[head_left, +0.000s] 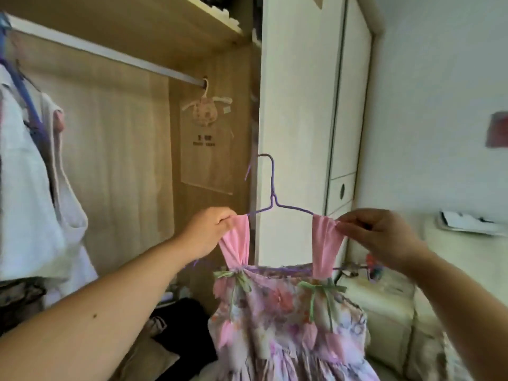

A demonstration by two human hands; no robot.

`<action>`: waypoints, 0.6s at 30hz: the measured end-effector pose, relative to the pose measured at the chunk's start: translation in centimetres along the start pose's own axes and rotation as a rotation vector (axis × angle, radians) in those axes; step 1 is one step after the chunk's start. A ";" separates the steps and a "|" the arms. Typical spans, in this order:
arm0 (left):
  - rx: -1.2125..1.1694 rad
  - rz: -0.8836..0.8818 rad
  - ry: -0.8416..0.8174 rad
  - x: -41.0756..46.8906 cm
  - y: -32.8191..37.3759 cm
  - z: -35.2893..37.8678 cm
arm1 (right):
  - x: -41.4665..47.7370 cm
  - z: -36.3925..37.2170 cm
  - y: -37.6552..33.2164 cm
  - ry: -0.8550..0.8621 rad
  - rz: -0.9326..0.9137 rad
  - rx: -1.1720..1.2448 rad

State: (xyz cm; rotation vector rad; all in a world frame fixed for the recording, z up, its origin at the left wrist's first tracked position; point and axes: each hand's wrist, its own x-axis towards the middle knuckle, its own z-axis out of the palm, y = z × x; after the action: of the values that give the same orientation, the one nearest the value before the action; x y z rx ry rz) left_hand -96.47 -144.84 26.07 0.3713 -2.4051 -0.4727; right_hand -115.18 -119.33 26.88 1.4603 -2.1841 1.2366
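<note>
A small floral dress point(286, 320) in pink and lilac, with green bows and two pink shoulder straps, hangs on a purple wire hanger point(272, 199) held up in front of an open wardrobe. My left hand point(211, 229) pinches the left strap where it lies over the hanger's arm. My right hand point(376, 232) pinches the right strap at the hanger's other arm. The hanger's hook points up and left, free of the rail.
A metal rail point(110, 55) crosses the wardrobe under a wooden shelf point(192, 20). White garments point(30, 188) hang at the left. A tiny outfit on a hanger point(206, 108) hangs at the rail's right end. White wardrobe door point(302, 105) stands behind the dress. Bedding point(412, 312) lies at the right.
</note>
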 end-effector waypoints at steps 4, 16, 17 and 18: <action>-0.048 0.035 -0.063 -0.2 1.8 5.6 | -5.8 -1.6 1.8 -0.015 0.145 -0.164; -0.057 0.390 -0.310 -7.4 5.7 14.2 | -27.1 0.1 -2.5 0.096 0.707 -0.339; -0.066 0.424 -0.331 -8.7 6.0 14.2 | -29.2 1.0 -3.8 0.120 0.755 -0.342; -0.072 0.454 -0.347 -10.0 6.3 14.2 | -31.0 1.9 -5.0 0.144 0.801 -0.341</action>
State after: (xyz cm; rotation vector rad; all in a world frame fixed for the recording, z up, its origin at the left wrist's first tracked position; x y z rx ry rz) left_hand -99.09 -132.04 13.01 -0.3128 -2.6851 -0.4389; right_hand -95.82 -101.46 9.73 0.3381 -2.7863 1.0185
